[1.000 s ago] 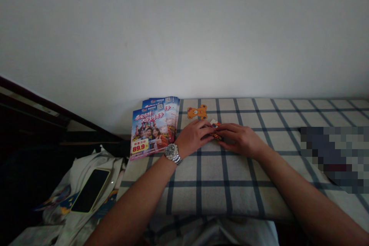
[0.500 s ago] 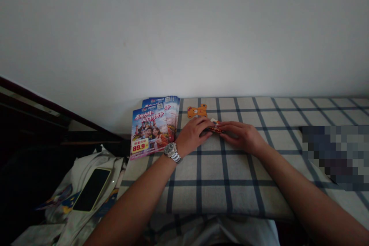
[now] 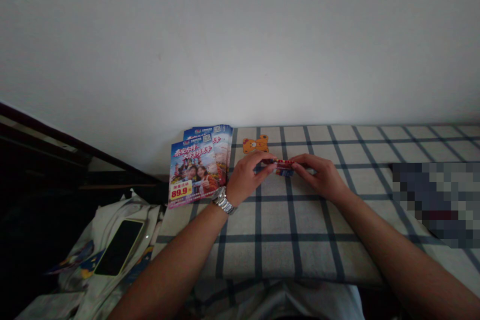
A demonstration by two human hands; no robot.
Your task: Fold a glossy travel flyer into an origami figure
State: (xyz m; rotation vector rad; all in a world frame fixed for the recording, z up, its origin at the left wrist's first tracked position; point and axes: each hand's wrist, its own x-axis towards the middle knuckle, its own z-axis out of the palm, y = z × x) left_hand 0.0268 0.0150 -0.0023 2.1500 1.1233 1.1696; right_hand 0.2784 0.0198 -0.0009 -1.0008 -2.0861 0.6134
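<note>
Between my two hands is a small folded printed paper (image 3: 284,167), red along its upper part and blue below. My left hand (image 3: 248,174), with a metal watch (image 3: 224,201) on the wrist, pinches the left end between thumb and fingers. The right end sits in the thumb and fingertips of my right hand (image 3: 318,174). Just behind my left hand, an orange bear cutout (image 3: 255,145) lies flat on the checked cloth (image 3: 277,220). Left of that hand rests a stack of printed flyers (image 3: 195,172), partly fanned out.
A phone (image 3: 119,247) lies on a pale bag (image 3: 105,210) at the lower left, below the table's level. Dark rails (image 3: 75,142) slope along the left. The wall (image 3: 262,50) rises behind the table. A blurred-out dark item (image 3: 438,200) lies at the right.
The folded paper has turned in my hands, so its blue face now shows below the red part. My fingers have shifted slightly toward its ends. The flyers stay put.
</note>
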